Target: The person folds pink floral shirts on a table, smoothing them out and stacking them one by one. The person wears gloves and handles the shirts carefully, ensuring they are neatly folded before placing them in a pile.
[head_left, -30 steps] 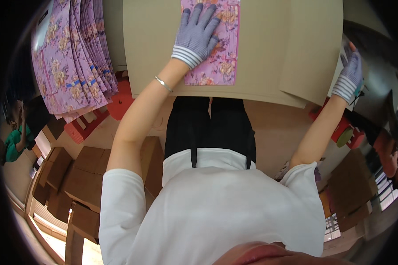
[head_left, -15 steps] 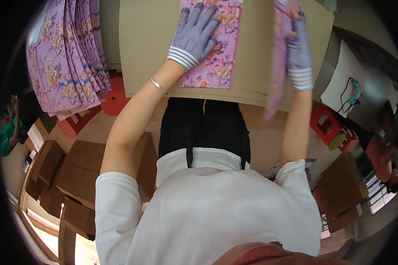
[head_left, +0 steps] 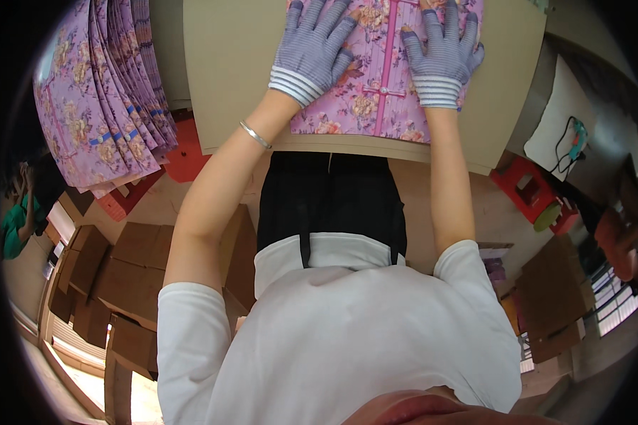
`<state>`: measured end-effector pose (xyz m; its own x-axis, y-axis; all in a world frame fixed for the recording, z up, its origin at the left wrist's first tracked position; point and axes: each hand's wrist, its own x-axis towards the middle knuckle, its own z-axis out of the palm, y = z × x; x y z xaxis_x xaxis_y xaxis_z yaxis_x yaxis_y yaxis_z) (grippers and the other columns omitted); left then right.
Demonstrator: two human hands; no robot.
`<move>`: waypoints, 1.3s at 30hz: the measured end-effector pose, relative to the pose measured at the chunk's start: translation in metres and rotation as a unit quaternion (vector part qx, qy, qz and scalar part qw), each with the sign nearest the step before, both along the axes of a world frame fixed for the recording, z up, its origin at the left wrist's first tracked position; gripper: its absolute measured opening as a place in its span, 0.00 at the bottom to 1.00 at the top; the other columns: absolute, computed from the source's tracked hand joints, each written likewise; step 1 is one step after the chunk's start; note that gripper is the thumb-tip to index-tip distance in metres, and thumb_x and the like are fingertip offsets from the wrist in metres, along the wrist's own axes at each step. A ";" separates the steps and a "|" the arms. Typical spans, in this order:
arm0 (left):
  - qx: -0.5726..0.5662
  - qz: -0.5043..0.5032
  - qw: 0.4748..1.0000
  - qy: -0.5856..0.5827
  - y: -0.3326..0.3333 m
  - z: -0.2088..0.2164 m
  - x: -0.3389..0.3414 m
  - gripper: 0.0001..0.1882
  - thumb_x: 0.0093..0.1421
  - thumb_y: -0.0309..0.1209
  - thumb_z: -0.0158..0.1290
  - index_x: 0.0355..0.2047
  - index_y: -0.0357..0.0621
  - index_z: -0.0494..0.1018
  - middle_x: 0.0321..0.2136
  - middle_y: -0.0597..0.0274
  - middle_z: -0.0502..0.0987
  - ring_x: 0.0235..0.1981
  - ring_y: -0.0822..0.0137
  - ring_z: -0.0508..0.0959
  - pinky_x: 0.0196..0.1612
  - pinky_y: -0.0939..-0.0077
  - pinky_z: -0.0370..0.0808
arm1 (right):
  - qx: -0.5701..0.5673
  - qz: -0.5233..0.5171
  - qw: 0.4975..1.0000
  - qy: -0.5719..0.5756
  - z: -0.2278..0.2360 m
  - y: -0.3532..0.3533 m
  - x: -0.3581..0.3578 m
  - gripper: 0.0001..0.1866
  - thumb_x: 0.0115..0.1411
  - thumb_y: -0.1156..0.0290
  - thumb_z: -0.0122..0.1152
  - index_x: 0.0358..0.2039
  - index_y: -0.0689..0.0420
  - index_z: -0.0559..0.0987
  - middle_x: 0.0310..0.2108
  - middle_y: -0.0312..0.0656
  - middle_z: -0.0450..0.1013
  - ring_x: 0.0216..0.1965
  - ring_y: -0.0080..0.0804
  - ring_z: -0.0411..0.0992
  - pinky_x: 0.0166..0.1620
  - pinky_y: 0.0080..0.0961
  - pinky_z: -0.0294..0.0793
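A purple floral folder (head_left: pixel 361 106) lies flat on the beige table. Its two front panels meet at a pink strip with knot-like trim down the middle. My left hand (head_left: pixel 312 53), in a striped grey-purple glove with bare fingertips, rests flat on the left panel, fingers spread. My right hand (head_left: pixel 443 60), gloved alike, presses flat on the right panel near its outer edge with its fingers apart. Neither hand grips anything. The far end of the folder is cut off by the upper edge of the view.
A fanned stack of similar purple floral folders (head_left: pixel 96 106) stands at the left. The beige table (head_left: pixel 241 78) has its front edge close to my body. Red stools (head_left: pixel 521 188) and brown cardboard boxes (head_left: pixel 131 276) are on the floor. Two other people are at the far sides.
My right hand has moved left and laid the right panel down flat; before, it held that panel raised and blurred by motion. My left hand stays on the left panel.
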<state>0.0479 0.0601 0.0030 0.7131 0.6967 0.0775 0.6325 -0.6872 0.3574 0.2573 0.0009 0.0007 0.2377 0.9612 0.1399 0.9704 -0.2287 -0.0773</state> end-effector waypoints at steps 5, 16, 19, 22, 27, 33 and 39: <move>-0.006 -0.001 1.000 -0.002 0.004 0.000 0.000 0.33 0.53 0.37 0.51 0.58 0.34 0.65 0.66 0.43 0.56 0.68 0.38 0.52 0.69 0.41 0.46 | 0.007 0.016 1.000 -0.012 0.000 0.002 -0.001 0.28 0.55 0.50 0.57 0.53 0.50 0.76 0.66 0.45 0.59 0.69 0.53 0.49 0.62 0.64 0.52; 0.018 -0.009 1.000 0.005 -0.001 -0.006 -0.003 0.33 0.54 0.38 0.51 0.59 0.35 0.65 0.66 0.44 0.58 0.68 0.39 0.53 0.69 0.42 0.47 | 0.005 0.026 1.000 -0.012 -0.001 0.000 -0.002 0.28 0.57 0.51 0.55 0.56 0.50 0.74 0.66 0.44 0.60 0.69 0.49 0.51 0.63 0.64 0.51; 0.029 -0.058 0.997 0.037 0.001 -0.001 -0.002 0.33 0.54 0.35 0.52 0.61 0.42 0.64 0.66 0.48 0.58 0.68 0.43 0.55 0.67 0.41 0.49 | -0.001 0.029 0.999 -0.018 -0.007 0.000 0.001 0.27 0.59 0.51 0.57 0.58 0.46 0.74 0.65 0.36 0.63 0.67 0.46 0.54 0.63 0.62 0.49; 0.019 -0.095 0.995 0.017 0.004 -0.008 0.000 0.33 0.54 0.36 0.55 0.63 0.62 0.65 0.67 0.68 0.59 0.67 0.52 0.58 0.63 0.32 0.52 | 0.010 0.041 0.999 -0.006 -0.009 0.003 0.006 0.28 0.57 0.49 0.59 0.57 0.44 0.75 0.65 0.38 0.63 0.67 0.45 0.55 0.61 0.64 0.50; 0.004 -0.114 0.992 0.046 0.009 0.001 0.004 0.32 0.54 0.38 0.55 0.61 0.59 0.67 0.66 0.68 0.62 0.67 0.51 0.59 0.64 0.32 0.51 | 0.034 0.042 0.999 0.007 -0.015 0.012 0.008 0.26 0.51 0.49 0.63 0.51 0.40 0.79 0.64 0.34 0.65 0.67 0.44 0.54 0.56 0.73 0.47; -0.020 -0.113 0.993 0.015 0.008 0.000 0.003 0.31 0.53 0.38 0.55 0.60 0.56 0.69 0.65 0.68 0.63 0.67 0.49 0.59 0.65 0.31 0.50 | 0.069 0.035 0.997 0.011 -0.019 0.049 0.018 0.25 0.54 0.48 0.60 0.53 0.36 0.77 0.62 0.33 0.66 0.65 0.43 0.57 0.56 0.73 0.47; -0.026 -0.108 0.993 0.027 0.008 0.001 0.002 0.32 0.52 0.38 0.55 0.60 0.55 0.69 0.65 0.67 0.63 0.67 0.49 0.59 0.65 0.30 0.48 | 0.092 0.046 0.995 -0.001 -0.024 0.060 0.022 0.26 0.54 0.48 0.61 0.54 0.34 0.76 0.61 0.32 0.67 0.64 0.42 0.59 0.55 0.72 0.49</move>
